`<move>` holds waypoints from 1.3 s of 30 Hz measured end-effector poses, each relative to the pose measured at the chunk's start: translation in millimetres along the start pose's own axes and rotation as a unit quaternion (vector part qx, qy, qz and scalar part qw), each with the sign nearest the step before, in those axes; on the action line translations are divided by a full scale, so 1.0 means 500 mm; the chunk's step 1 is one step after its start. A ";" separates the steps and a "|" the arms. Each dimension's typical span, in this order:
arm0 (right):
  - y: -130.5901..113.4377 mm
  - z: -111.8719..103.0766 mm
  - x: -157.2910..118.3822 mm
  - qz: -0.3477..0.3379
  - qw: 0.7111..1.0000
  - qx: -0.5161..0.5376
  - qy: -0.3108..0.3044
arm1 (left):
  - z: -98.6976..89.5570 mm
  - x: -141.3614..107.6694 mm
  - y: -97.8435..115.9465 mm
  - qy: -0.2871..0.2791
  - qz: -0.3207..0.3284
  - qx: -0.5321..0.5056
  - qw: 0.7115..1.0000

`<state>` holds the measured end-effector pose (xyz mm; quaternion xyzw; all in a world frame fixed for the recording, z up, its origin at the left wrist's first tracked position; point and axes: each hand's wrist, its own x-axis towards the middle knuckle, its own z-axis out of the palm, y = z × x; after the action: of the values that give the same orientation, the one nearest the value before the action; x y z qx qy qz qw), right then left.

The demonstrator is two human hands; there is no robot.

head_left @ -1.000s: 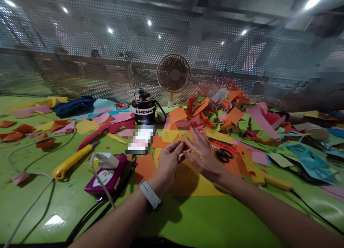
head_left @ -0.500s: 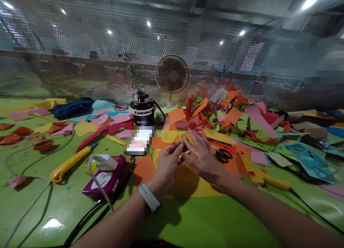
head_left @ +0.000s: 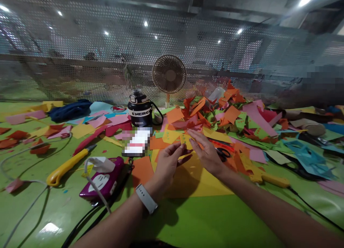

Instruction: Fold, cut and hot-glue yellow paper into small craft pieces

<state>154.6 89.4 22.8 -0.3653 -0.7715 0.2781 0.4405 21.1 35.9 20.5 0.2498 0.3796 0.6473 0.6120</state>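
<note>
A small yellow paper piece with green dots stands raised above the table. The fingers and thumb of my left hand pinch its lower left edge; a pale watch band circles that wrist. My right hand has its thumb and long fingers at the paper's right edge, the fingers fairly straight and close together. Beneath both hands lies a large yellow sheet. Scissors with dark handles rest just beyond my right hand, partly hidden by it.
Behind is a heap of coloured paper scraps. A dark bottle and a fan stand at the back. Leftward are a phone, a purple power strip with cables and a yellow-handled cutter. A yellow glue gun lies rightward.
My right thumb has come up to the paper's right edge, and the right fingers, spread before, are closer together. The dotted yellow paper now shows more fully between my hands.
</note>
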 end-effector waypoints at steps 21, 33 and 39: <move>0.002 -0.001 -0.002 0.018 0.999 0.030 0.031 | -0.003 -0.001 -0.004 -0.010 -0.005 0.024 1.000; -0.006 -0.002 -0.003 0.020 0.999 0.041 0.028 | -0.006 0.000 -0.001 -0.007 -0.009 0.044 0.999; -0.005 -0.002 -0.003 0.022 0.998 0.042 0.028 | -0.003 -0.001 0.002 -0.012 -0.006 0.040 0.999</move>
<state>155.1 86.6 24.5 -0.3710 -0.7381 0.3094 0.4710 19.3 35.3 20.5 0.2796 0.3996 0.6247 0.6098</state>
